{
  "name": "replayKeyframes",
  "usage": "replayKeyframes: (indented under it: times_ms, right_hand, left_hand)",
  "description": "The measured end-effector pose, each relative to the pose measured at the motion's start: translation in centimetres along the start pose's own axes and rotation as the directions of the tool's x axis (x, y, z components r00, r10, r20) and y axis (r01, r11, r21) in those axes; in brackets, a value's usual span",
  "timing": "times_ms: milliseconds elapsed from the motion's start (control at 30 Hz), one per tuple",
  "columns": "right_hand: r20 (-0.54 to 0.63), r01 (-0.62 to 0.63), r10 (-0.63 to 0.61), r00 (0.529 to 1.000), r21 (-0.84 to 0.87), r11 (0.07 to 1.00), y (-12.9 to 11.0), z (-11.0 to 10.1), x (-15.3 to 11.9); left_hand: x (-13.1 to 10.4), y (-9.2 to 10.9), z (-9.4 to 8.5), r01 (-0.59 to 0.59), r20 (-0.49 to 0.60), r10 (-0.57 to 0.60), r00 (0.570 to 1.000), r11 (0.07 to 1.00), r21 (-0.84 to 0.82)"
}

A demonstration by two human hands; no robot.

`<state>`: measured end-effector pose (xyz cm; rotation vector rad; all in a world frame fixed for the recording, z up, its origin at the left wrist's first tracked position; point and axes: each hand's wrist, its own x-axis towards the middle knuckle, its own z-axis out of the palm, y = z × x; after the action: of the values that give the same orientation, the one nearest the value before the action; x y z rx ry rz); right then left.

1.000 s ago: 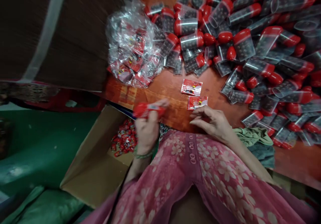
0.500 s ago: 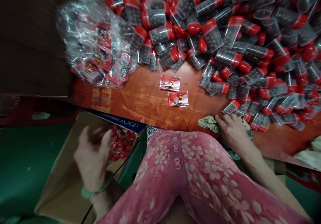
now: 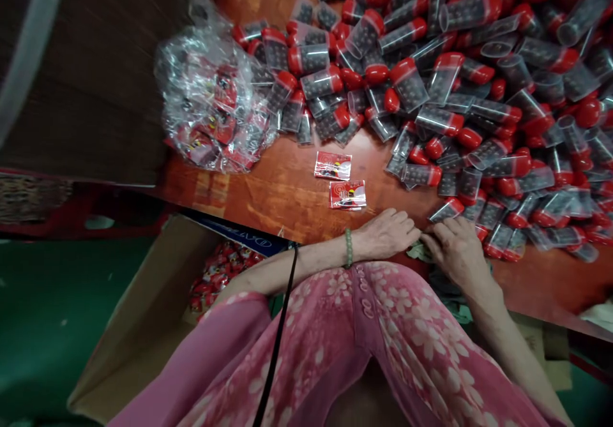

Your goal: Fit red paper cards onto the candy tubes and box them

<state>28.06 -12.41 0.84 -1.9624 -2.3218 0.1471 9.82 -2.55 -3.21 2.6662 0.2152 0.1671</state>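
Note:
My left hand [image 3: 387,234], with a green bead bracelet [image 3: 348,248] at the wrist, lies across the table's front edge. Its fingers are bent together and their tips reach a crumpled pale green cloth [image 3: 418,252]; what they hold, if anything, is hidden. From the other side, my right hand [image 3: 457,248] is closed on the cloth, thumb pointing toward my left fingertips. Two small red printed packets [image 3: 332,166] [image 3: 347,194] rest on the wood beyond my left hand. Clear tubes with red caps [image 3: 439,120], holding dark contents, are heaped behind my right hand.
A clear plastic bag [image 3: 211,95] of red packets stands at the left of the wooden table [image 3: 230,197]. Below the edge, an open cardboard box [image 3: 138,318] holds many red packets. A thin black cord [image 3: 278,350] hangs in front of my lap.
My left hand has swung from above the cardboard box to the right, up to the cloth beside my right hand. My right hand stays on the cloth. The view has shifted slightly.

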Motion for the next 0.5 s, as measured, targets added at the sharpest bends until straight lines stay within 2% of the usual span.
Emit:
replayKeyframes:
  times_ms: [133, 200, 267, 367, 433, 500]
  right_hand:
    - [-0.099, 0.014, 0.009, 0.995, 0.224, 0.974, 0.0, -1.7, 3.4]
    - [-0.15, 0.054, -0.013, 0.989, 0.274, 0.96, -0.8, -2.0, 5.7]
    - [-0.156, 0.094, -0.045, 0.987, 0.32, 0.943, -2.1, -1.8, 8.0]
    - [-0.076, 0.189, -0.173, 0.982, 0.341, 0.921, -4.2, -0.7, 10.4]
    - [0.005, 0.225, -0.237, 0.971, 0.304, 0.926, -5.4, 0.2, 11.3]
    - [0.099, 0.232, -0.264, 0.959, 0.257, 0.938, -6.1, 1.0, 11.6]
  left_hand:
    - [0.6, -0.3, 0.6, 0.099, -0.053, -0.101, 0.993, 0.994, -0.047]
    - [0.0, -0.5, 0.2, 0.113, -0.152, -0.116, 0.982, 0.993, -0.025]
    - [-1.6, -0.8, -0.8, 0.118, -0.315, -0.104, 0.944, 0.993, 0.027]
    - [-5.3, -1.6, -2.7, 0.181, -0.527, -0.112, 0.842, 0.98, 0.081]
    - [-7.5, -2.4, -3.7, 0.282, -0.571, -0.192, 0.799, 0.957, 0.074]
    - [-8.9, -3.1, -3.9, 0.359, -0.564, -0.262, 0.783, 0.931, 0.066]
